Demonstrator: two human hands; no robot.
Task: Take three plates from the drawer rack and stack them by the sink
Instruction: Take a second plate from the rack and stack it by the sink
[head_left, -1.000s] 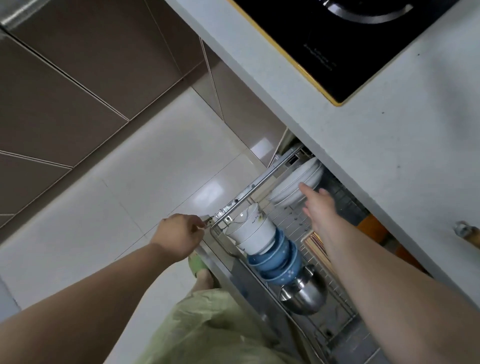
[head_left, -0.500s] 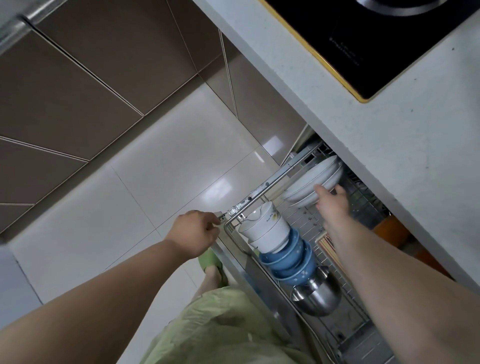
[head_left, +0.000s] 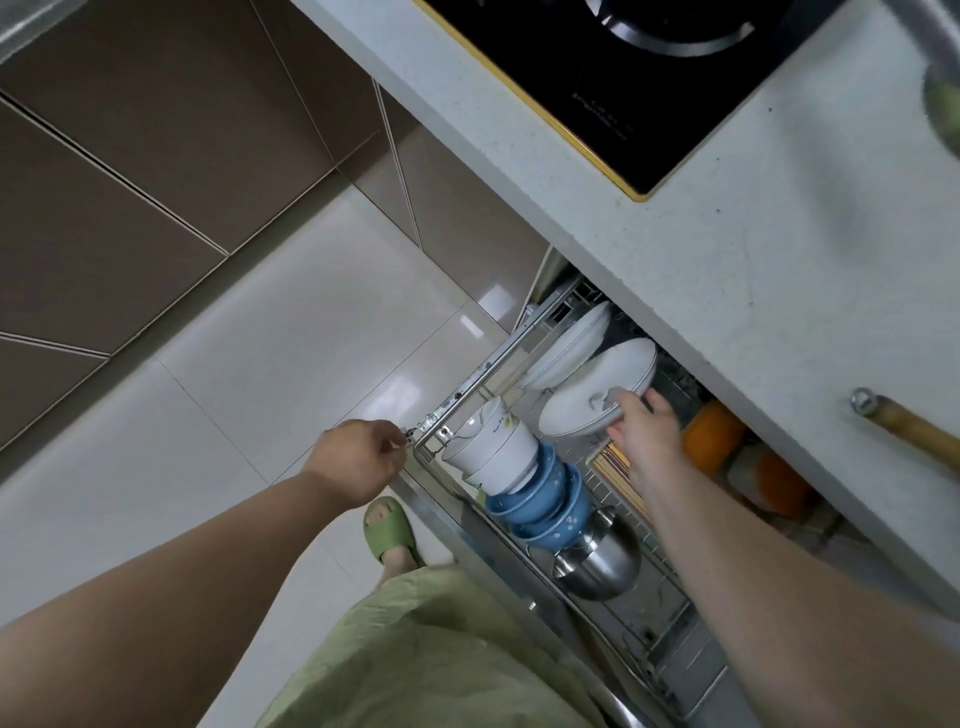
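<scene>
Left hand (head_left: 358, 460) fisted, pinching the drawer rack (head_left: 470, 382) front corner, bracing it open. Right hand (head_left: 644, 428) clamped on the rim of one white plate (head_left: 597, 387), tilted clear of the remaining plates (head_left: 569, 343) in their slots. Best lifted straight along the slot, clearing the tabletop (head_left: 727, 291) edge above. Hob (head_left: 649, 78) lettering too blurred to read.

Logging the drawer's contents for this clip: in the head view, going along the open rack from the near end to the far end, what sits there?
Steel bowl → blue bowls → white bowls → plate gripped by the right hand → remaining racked plates.
</scene>
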